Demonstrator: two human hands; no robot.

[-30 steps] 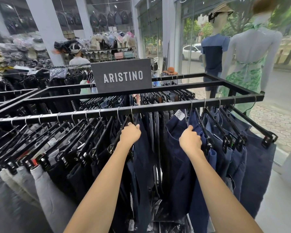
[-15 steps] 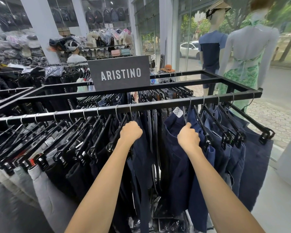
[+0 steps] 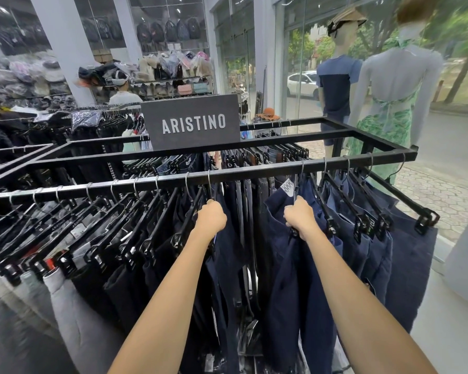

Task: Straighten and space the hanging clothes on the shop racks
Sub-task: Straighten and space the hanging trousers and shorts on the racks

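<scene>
The left hand [image 3: 210, 218] is curled into a closed fist round the neck of a black clip hanger [image 3: 210, 184], just below its wire hook. The knuckles face up and no fingers are spread. The right hand [image 3: 300, 218] is closed the same way round a second hanger [image 3: 295, 188], whose black clip end sticks out just beneath the heel of the hand. Both hooks sit over the front rail [image 3: 254, 175] directly above the fists.

Under the left fist hang dark navy trousers [image 3: 227, 252]; under the right fist hangs a brighter navy pair [image 3: 284, 279] with a white tag just above the thumb side. An open gap lies between the two hands, and through it show garments on the rail beyond [image 3: 243, 201].

Outward of the left hand, a long row of black hangers [image 3: 106, 230] slants along the rail, packed close and carrying black and then grey trousers. Outward of the right hand, several more hangers of navy trousers [image 3: 362, 220] hang near each other. Beyond both hands a dark ARISTINO sign [image 3: 192, 122] stands on the rack.
</scene>
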